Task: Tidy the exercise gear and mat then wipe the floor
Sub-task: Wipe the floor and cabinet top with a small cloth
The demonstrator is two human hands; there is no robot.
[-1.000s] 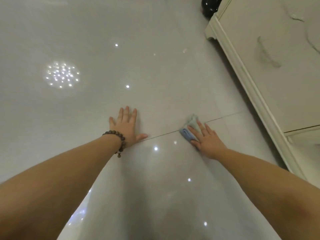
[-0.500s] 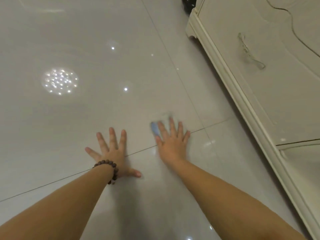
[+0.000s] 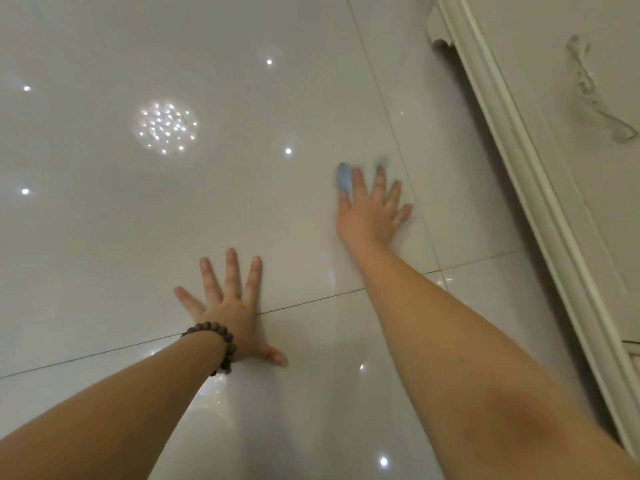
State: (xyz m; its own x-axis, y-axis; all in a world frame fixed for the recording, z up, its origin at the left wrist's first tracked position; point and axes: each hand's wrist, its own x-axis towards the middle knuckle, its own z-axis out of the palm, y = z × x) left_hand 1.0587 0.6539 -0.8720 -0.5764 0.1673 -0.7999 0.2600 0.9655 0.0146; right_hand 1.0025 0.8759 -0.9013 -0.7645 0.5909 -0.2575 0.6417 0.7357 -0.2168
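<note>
Floor (image 3: 104, 237): glossy pale tiles with thin dark grout lines; ceiling lights show on it as bright dots and one round cluster.
Cloth (image 3: 344, 177): small and light blue, blurred, lying on the floor just left of the lengthwise grout line that runs up past the cabinet; it peeks out beyond the fingertips and beside the forefinger.
Right hand (image 3: 372, 213): flat on the cloth, fingers straight and spread, pressing it to the tile; not curled round it. It lies between the left hand and the cabinet, farther from the person.
Left hand (image 3: 230, 308): palm down on the bare floor, fingers straight and fanned, thumb out to the side; it holds nothing. It sits well left of the cabinet, on the crosswise grout line.
Hands together or apart: apart, not touching each other.
Bracelet (image 3: 221, 344): dark round beads around the left wrist.
Cabinet (image 3: 519, 188): cream-white, with a moulded base edge, standing along the right of the floor.
Handle (image 3: 588, 95): pale ornate pull on the cabinet front, blurred.
</note>
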